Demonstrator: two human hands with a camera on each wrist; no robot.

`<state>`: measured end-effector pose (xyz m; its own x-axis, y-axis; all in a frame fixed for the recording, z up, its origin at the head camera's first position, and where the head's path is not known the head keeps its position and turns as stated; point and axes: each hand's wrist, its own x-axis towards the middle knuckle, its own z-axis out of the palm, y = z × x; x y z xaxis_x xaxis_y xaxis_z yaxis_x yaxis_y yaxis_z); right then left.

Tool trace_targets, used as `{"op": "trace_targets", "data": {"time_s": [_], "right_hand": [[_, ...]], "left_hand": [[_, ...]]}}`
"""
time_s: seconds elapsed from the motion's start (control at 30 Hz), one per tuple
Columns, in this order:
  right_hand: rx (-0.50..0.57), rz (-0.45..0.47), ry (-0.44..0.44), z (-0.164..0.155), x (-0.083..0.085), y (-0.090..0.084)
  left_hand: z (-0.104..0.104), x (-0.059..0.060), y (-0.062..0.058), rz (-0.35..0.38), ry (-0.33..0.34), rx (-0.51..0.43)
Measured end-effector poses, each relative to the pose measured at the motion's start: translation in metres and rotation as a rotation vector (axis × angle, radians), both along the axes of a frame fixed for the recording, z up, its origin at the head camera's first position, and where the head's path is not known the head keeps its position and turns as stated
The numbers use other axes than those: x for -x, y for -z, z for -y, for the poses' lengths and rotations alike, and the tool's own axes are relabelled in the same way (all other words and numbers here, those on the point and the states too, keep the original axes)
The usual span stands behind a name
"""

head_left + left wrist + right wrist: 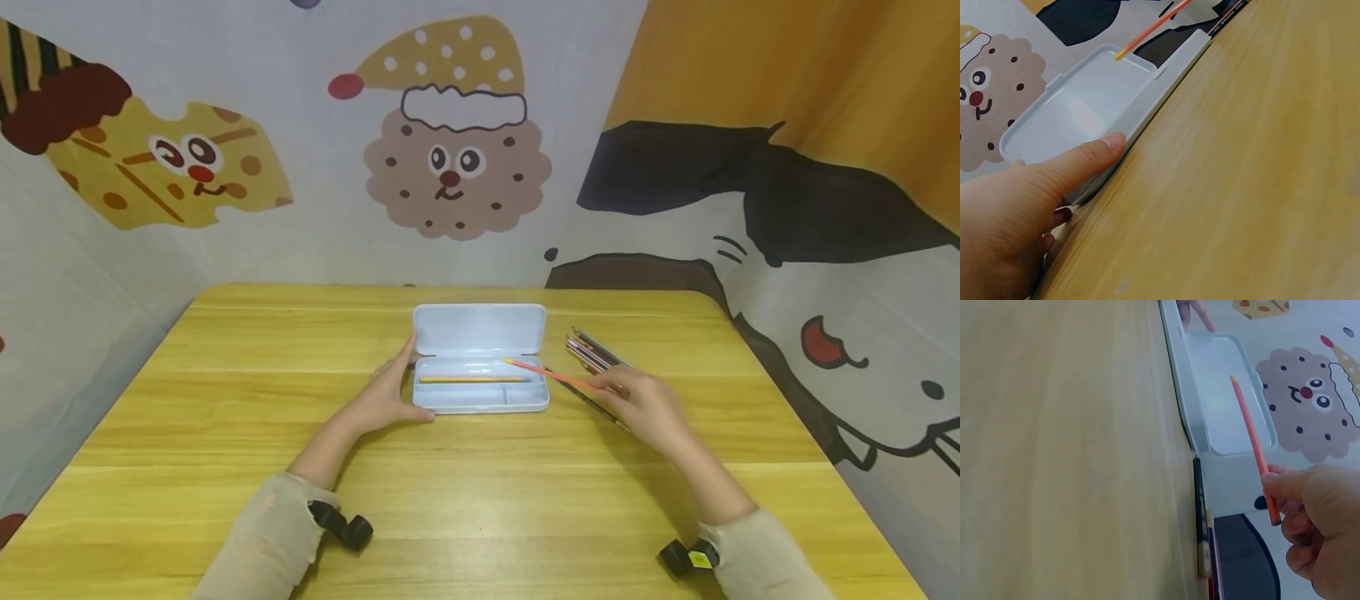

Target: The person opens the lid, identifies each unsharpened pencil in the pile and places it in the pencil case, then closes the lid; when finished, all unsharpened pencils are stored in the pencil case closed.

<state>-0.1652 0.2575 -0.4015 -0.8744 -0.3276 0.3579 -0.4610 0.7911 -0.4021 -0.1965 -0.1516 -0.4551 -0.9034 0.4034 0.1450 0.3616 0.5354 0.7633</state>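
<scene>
Head view: a pale blue case [480, 362] lies open on the yellow worktop [225, 467], one yellow pencil [468, 379] inside. Left hand [382, 396] rests against its left end, fingers straight. Right hand [645, 404] pinches an orange pencil [551, 374], its tip over the case. More pencils [592, 350] lie just beside.

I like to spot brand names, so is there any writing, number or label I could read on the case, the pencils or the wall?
No text can be read.
Pencil case: plain, no label visible.
Pencils on the table: one shows small print in the left wrist view, too small and blurred to read.
Wall cloth: cartoon faces only, no words.
</scene>
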Motion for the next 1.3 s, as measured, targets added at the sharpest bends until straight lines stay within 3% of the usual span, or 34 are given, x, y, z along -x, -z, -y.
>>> {"op": "trace_targets", "data": {"time_s": [0.77, 1.3], "right_hand": [[-0.002, 0.023, -0.136, 0.051, 0.041, -0.003], [0.062, 0.104, -0.253, 0.08, 0.063, 0.014]], "left_hand": [[-0.001, 0.0, -0.001, -0.002, -0.009, 0.008], [0.0, 0.0, 0.001, -0.003, 0.0, -0.002]]}}
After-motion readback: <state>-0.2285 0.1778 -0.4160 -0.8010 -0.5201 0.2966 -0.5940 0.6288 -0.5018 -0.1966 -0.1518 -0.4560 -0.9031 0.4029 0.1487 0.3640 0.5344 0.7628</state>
